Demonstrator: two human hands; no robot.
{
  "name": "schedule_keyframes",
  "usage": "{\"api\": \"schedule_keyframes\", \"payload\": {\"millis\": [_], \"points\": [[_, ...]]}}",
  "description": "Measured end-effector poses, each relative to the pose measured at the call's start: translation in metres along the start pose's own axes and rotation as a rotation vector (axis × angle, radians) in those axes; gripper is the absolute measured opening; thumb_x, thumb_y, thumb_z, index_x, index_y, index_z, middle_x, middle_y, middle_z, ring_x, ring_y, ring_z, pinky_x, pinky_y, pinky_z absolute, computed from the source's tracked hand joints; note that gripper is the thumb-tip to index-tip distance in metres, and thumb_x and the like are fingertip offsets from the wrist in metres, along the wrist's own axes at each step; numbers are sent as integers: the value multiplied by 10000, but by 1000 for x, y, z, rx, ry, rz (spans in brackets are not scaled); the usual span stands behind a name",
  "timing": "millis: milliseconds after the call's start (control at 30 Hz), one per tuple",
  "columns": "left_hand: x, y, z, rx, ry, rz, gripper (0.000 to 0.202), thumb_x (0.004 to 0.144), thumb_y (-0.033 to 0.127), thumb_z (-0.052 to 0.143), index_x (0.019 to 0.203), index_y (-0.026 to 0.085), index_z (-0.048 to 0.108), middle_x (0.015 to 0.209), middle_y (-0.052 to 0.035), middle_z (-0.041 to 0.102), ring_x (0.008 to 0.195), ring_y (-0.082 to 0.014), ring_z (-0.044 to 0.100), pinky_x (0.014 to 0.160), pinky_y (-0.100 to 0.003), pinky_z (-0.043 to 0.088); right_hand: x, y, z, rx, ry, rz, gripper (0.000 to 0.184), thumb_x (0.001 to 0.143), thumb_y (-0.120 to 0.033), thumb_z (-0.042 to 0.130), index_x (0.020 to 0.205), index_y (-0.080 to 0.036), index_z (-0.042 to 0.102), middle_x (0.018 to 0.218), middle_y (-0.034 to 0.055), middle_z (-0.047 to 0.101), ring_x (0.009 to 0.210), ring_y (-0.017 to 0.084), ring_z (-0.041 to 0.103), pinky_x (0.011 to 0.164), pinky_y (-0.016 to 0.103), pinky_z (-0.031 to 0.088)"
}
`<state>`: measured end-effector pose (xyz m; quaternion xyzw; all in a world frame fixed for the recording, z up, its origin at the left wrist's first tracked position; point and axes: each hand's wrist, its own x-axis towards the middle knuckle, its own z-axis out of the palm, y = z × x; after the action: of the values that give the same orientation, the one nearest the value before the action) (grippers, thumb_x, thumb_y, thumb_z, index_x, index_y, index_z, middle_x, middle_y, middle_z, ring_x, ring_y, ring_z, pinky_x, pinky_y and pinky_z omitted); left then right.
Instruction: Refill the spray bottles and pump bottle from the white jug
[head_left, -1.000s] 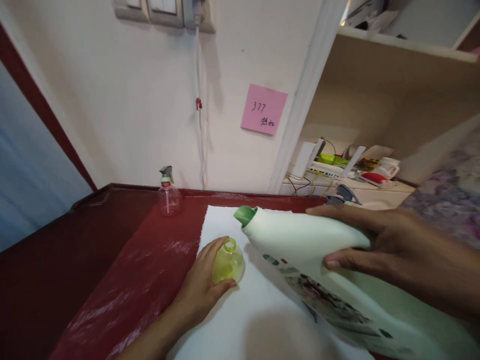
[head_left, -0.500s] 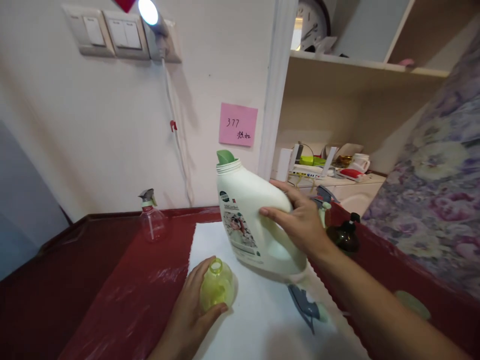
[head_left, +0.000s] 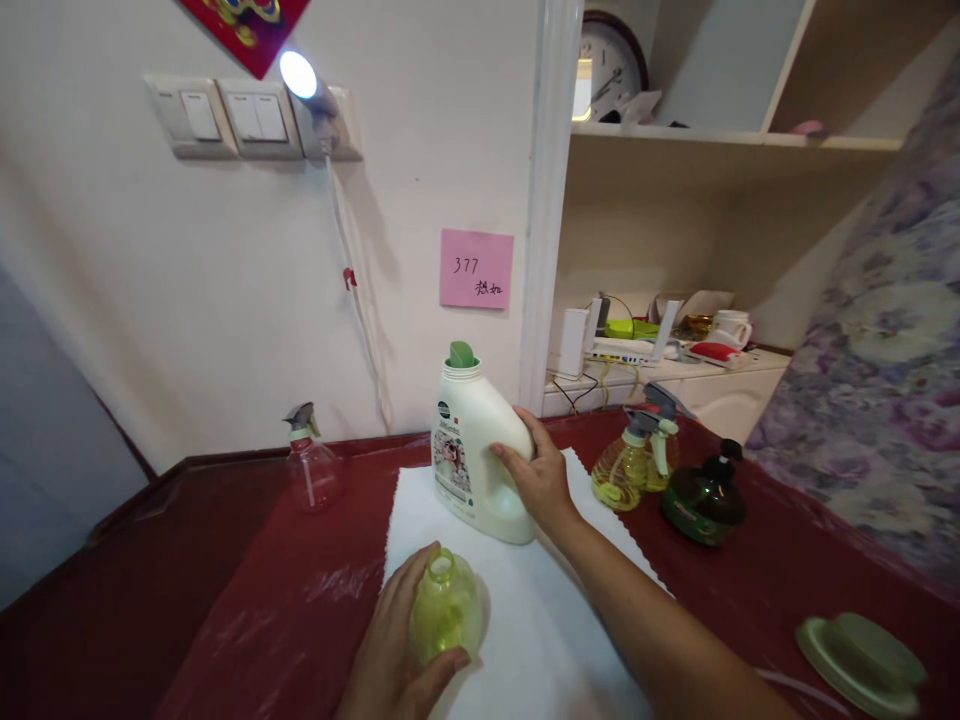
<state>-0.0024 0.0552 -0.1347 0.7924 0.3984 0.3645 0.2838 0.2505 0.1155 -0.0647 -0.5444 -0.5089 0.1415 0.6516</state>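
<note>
My right hand [head_left: 541, 482] grips the handle of a white detergent jug [head_left: 466, 450]. The jug is upright at the back of a white cloth [head_left: 551, 612], uncapped, with a green pour spout in its neck. Around a small yellow-green translucent spray bottle [head_left: 448, 615] curl the fingers of my left hand [head_left: 401, 630]. That bottle is on the cloth nearer me, its round mouth uncovered. Some pale liquid seems to lie inside, but its level is hard to make out.
At the left stands a clear spray bottle [head_left: 311, 470]. Right of the cloth are a yellow spray bottle [head_left: 621, 470], another behind it, and a dark green pump bottle [head_left: 705, 500]. A pale green cap [head_left: 862, 660] lies at the right front. The wall [head_left: 420, 370] rises behind.
My right hand has moved the detergent jug away from me and lower, from tilted to upright. My left hand keeps its hold on the small bottle. The view has shifted slightly.
</note>
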Motion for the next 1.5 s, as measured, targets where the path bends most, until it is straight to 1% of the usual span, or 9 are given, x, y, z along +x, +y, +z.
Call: {"api": "schedule_keyframes", "payload": {"millis": [233, 433, 600, 833, 967, 1067, 1200, 1333, 1500], "points": [[3, 7, -2, 20, -28, -16, 673, 858, 421, 683, 1437, 313, 358, 1498, -118, 468, 1381, -347, 452, 1142, -556, 388, -5, -31, -75, -287, -291, -41, 494, 847, -423, 643, 1298, -222, 629, 1205, 113, 652, 1060, 265, 631, 906, 418, 501], [5, 3, 2, -13, 17, -41, 647, 846, 488, 663, 1415, 346, 389, 1476, -91, 475, 1357, -369, 457, 1120, -592, 391, -52, -59, -159, -559, -497, 52, 251, 868, -316, 615, 1084, -234, 713, 991, 70, 714, 888, 240, 657, 802, 377, 484], [6, 9, 3, -26, 48, -75, 653, 836, 525, 651, 1409, 331, 406, 1474, -94, 481, 1350, -367, 467, 1107, -590, 408, -98, -51, -182, -821, -721, 225, 367, 724, -132, 688, 1053, -288, 738, 1049, 64, 727, 1027, 320, 639, 859, 430, 437], [12, -5, -1, 88, 14, -14, 706, 800, 506, 704, 1411, 310, 410, 1447, -107, 532, 1281, -367, 562, 1012, -529, 529, -122, -34, -170, -863, -720, 261, 313, 763, -85, 665, 1048, -202, 718, 1055, 76, 705, 1043, 277, 621, 868, 375, 440], [12, -8, -2, 104, 23, 11, 681, 826, 504, 679, 1414, 311, 395, 1457, -112, 521, 1277, -363, 565, 1022, -550, 518, -110, -64, -171, -785, -626, 180, 278, 846, -218, 675, 1120, -258, 704, 1064, 53, 702, 1056, 281, 595, 907, 420, 420], [9, -4, -3, 104, -3, 22, 660, 843, 475, 675, 1415, 307, 393, 1468, -118, 507, 1310, -356, 537, 1054, -550, 489, -92, -101, -162, -419, -479, 92, 260, 853, -337, 693, 1111, -314, 709, 1033, 12, 706, 985, 238, 615, 862, 378, 456], [7, 4, -3, 45, -12, 6, 671, 840, 460, 682, 1420, 295, 388, 1481, -127, 487, 1361, -357, 477, 1108, -571, 419, -66, -135, -124, 111, -327, 125, 278, 801, -365, 756, 1067, -296, 715, 987, -7, 739, 878, 188, 650, 795, 329, 516], [6, 9, -1, -19, -40, -57, 682, 824, 379, 689, 1424, 260, 386, 1490, -149, 462, 1392, -367, 420, 1159, -610, 314, -50, -141, -67, 582, -196, 132, 267, 804, -344, 783, 1053, -294, 701, 1062, -22, 747, 920, 153, 696, 854, 303, 554], [0, 10, 3, -84, -75, -100, 724, 814, 258, 691, 1453, 250, 352, 1524, -147, 415, 1426, -345, 354, 1191, -587, 247, -47, -133, -15, 744, -166, 150, 294, 804, -362, 796, 1073, -299, 696, 1046, -24, 744, 844, 147, 731, 874, 344, 580]]}}
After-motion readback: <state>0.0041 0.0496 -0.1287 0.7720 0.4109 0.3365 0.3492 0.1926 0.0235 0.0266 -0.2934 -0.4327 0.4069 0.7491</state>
